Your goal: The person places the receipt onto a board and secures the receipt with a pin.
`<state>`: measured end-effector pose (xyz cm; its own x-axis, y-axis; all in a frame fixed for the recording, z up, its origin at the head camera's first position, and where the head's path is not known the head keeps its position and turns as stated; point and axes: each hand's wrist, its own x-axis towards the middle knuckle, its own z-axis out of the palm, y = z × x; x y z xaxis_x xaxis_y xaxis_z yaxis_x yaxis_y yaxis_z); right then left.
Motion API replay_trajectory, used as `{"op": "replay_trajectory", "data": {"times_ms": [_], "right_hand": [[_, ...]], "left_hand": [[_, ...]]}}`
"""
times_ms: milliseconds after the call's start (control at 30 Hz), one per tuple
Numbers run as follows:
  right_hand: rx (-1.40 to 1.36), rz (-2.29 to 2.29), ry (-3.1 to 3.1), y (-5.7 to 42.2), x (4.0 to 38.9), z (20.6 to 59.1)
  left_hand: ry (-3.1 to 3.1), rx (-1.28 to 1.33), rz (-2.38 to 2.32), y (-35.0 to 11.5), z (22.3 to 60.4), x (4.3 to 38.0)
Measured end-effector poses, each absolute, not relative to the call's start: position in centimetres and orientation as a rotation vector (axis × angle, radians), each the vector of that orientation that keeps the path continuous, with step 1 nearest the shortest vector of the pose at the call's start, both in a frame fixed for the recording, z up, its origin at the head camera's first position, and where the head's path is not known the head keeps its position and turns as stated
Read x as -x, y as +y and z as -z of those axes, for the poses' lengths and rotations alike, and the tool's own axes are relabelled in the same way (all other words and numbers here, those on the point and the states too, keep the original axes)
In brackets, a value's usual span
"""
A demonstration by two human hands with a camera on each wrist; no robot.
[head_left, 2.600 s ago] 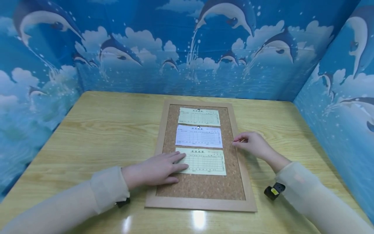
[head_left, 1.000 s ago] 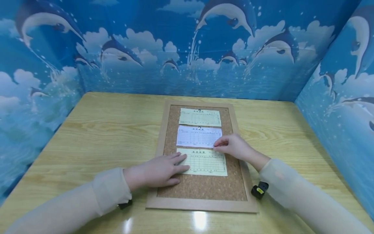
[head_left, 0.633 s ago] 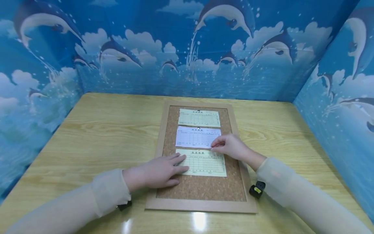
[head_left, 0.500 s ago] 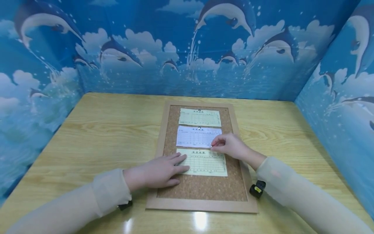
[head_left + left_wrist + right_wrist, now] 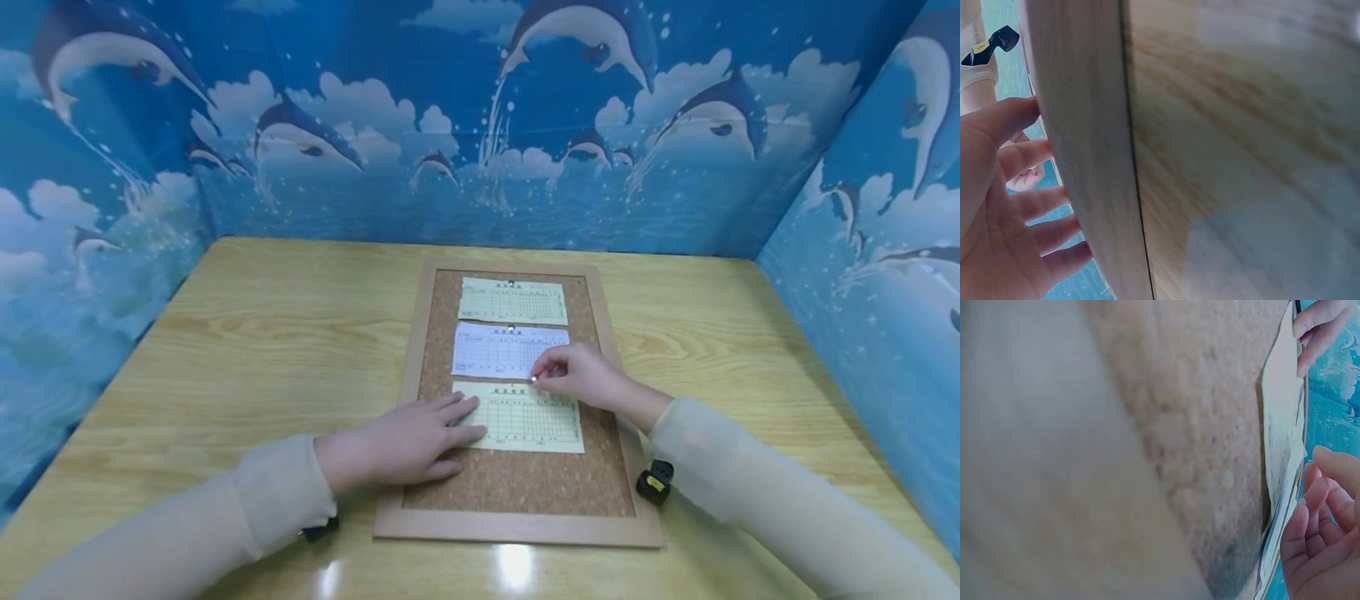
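A framed corkboard (image 5: 517, 485) carries three printed paper slips in a column: a pale green one (image 5: 517, 308) on top, a lilac one (image 5: 487, 354) in the middle, a yellow-green one (image 5: 528, 425) lowest. My left hand (image 5: 416, 440) lies with spread fingers on the lowest slip's left part. Thumb and index finger of my right hand (image 5: 585, 377) pinch a small shiny thumbtack (image 5: 534, 378), close over the gap between the lilac and lowest slips. In the right wrist view, the right hand (image 5: 1325, 537) is curled beside the slips' edges.
Small metal tacks sit at the top middle of the upper slip (image 5: 512, 283) and the lilac slip (image 5: 512, 327). The board lies on a wood-grain table (image 5: 300, 333). Dolphin-print cloth (image 5: 450, 192) walls the back and sides.
My right hand has moved left from the board's right frame to over the slips, bringing the thumbtack with it. It shifts slightly further left in the last half second. The left hand has stayed put.
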<state>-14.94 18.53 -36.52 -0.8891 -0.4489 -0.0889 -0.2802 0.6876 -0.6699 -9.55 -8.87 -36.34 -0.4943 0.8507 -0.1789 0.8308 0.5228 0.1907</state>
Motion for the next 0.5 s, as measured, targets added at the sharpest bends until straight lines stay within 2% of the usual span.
{"op": "replay_trajectory", "data": {"times_ms": [500], "right_hand": [[0.618, 0.979, 2.544, 17.3, 15.2, 36.7]], "left_hand": [[2.512, -1.411, -0.11, -8.8, 36.3, 9.5]]}}
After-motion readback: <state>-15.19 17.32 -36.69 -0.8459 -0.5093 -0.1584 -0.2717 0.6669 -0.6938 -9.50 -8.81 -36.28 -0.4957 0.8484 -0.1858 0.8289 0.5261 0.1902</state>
